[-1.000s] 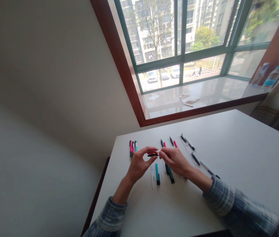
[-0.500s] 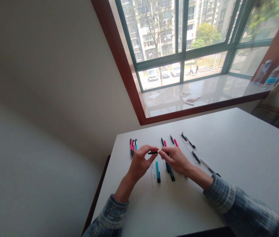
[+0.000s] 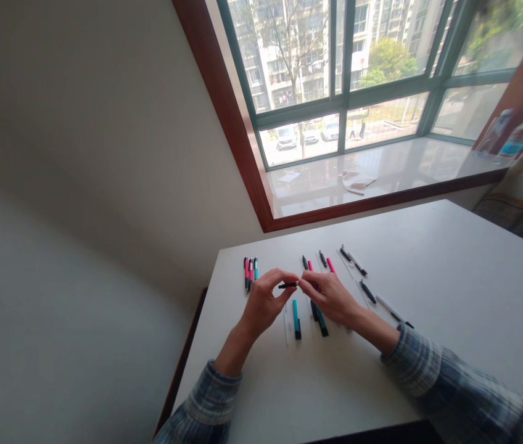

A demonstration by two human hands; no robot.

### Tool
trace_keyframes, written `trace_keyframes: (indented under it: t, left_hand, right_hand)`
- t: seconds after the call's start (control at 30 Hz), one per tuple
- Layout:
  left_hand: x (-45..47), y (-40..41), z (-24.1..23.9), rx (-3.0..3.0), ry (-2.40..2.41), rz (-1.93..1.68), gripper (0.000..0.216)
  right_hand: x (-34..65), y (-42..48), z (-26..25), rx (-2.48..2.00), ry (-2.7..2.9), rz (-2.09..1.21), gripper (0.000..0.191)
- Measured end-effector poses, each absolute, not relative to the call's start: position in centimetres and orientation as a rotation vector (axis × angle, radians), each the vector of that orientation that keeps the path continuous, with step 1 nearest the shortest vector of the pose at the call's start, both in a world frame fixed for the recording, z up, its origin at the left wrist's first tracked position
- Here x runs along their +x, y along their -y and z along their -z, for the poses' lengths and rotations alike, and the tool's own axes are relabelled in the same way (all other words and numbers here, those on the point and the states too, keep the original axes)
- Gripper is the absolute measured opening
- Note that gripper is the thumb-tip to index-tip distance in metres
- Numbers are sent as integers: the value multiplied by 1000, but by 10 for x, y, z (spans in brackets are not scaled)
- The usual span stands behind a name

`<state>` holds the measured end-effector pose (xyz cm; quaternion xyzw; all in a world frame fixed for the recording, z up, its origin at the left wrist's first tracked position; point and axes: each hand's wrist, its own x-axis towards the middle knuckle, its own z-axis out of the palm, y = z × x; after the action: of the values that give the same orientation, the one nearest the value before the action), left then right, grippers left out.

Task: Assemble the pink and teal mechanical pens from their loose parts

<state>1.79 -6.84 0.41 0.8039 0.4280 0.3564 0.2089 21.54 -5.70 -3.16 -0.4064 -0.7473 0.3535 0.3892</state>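
Observation:
Between the thumb and fingers of my left hand (image 3: 261, 308) is a short black pen part (image 3: 285, 285), held nearly level above the table. My right hand (image 3: 330, 299) pinches at the part's right end, where a small light tip shows; what exactly its fingertips grip is too small to make out. Just below the hands lie a teal pen barrel (image 3: 296, 316) with a black clip and a thin white refill (image 3: 286, 327). Another teal barrel (image 3: 321, 322) sits beside them, partly covered by my right hand. Pink and black pen pieces (image 3: 330, 265) show behind it.
Several whole pens (image 3: 250, 271) in pink, blue and black stand grouped at the table's left. Black grips (image 3: 367, 291), white barrels (image 3: 391, 309) and refills are spread to the right on the white table (image 3: 451, 296). Bottles (image 3: 518, 139) stand on the windowsill.
Both hands keep almost the same pose around the black pen part. The view has shifted very slightly; the pen pieces on the table stay where they were.

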Motion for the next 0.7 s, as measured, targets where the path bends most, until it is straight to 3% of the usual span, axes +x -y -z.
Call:
trace_keyframes:
  t: [0.3, 0.7]
  left_hand:
    - [21, 70, -1, 2324, -1210, -1005, 9]
    - [18, 67, -1, 2214, -1238, -1032, 29]
  right_hand:
    - [214, 56, 34, -1030, 1882, -943, 48]
    - [216, 61, 27, -1035, 1914, -799, 25]
